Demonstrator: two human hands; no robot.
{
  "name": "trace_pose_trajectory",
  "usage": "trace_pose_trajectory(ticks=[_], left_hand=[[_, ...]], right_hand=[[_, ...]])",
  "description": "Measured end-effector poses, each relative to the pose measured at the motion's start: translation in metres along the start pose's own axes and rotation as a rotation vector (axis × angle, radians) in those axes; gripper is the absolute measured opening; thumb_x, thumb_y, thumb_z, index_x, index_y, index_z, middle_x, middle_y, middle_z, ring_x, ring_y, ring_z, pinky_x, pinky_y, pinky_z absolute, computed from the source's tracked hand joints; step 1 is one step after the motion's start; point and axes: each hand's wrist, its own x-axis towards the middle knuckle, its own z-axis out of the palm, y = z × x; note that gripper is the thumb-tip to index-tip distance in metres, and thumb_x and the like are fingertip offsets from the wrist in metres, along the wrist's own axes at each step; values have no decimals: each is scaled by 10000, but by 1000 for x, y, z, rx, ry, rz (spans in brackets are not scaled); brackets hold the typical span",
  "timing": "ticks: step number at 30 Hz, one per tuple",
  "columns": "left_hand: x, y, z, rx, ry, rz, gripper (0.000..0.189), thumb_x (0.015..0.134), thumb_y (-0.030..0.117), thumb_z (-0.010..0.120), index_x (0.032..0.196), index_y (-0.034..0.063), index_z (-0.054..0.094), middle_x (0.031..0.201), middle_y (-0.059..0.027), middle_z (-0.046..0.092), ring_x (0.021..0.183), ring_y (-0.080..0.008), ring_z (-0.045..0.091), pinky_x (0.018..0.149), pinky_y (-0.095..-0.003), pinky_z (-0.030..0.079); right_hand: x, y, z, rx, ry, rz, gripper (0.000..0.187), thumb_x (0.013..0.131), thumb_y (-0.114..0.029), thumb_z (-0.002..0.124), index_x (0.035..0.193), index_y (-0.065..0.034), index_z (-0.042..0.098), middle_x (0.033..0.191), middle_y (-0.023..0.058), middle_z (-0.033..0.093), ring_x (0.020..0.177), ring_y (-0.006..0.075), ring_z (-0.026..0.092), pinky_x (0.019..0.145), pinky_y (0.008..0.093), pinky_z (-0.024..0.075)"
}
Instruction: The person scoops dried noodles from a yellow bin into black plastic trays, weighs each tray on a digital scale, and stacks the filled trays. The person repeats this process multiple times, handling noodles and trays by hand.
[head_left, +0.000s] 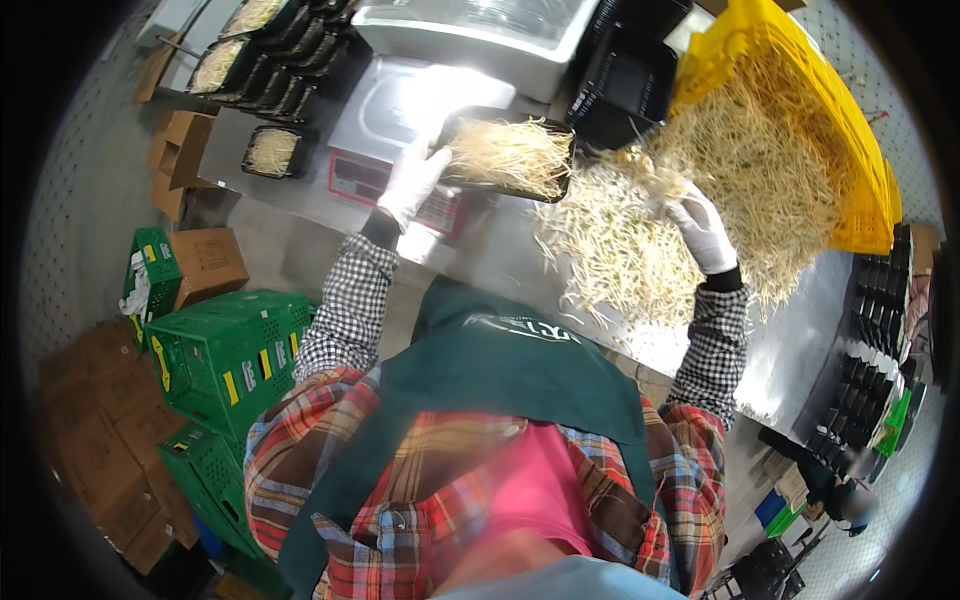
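My left hand (411, 184), in a white glove, grips the left end of a black plastic tray (553, 198). Pale bean sprouts (510, 154) fill that tray, which is over the right side of a digital scale (360, 176) with a red-edged panel. In my gloved right hand (703, 229) is a clump of sprouts (664, 178), partly blurred. Below the clump, a loose pile of bean sprouts (630, 251) spreads across the steel table (495, 240). More sprouts (780, 157) spill from a tipped yellow plastic crate (874, 225) at the right.
Black trays (630, 79) are stacked beyond the pile. A filled tray (271, 152) sits left of the scale, with several trays (281, 79) behind it. Green crates (232, 352) and cardboard boxes (97, 435) stand at the left. Another person (832, 487) is at the far lower right.
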Motion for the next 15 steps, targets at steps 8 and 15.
trace_pose_trajectory(ticks=[8, 15], left_hand=[[54, -14, -112, 342, 25, 48, 456, 987, 280, 503, 1332, -14, 460, 1157, -157, 611, 987, -241, 618, 789, -346, 515], [58, 29, -87, 899, -15, 859, 912, 711, 539, 755, 1428, 97, 404, 1424, -210, 415, 1340, -395, 348, 1146, -521, 205]], right_hand=[[185, -27, 186, -773, 46, -528, 352, 916, -192, 576, 1249, -81, 550, 1066, 166, 658, 974, 296, 643, 868, 380, 512], [204, -64, 233, -793, -101, -240, 624, 819, -152, 683, 1379, -51, 425, 1275, 208, 528, 1176, 353, 531, 1004, 388, 438]])
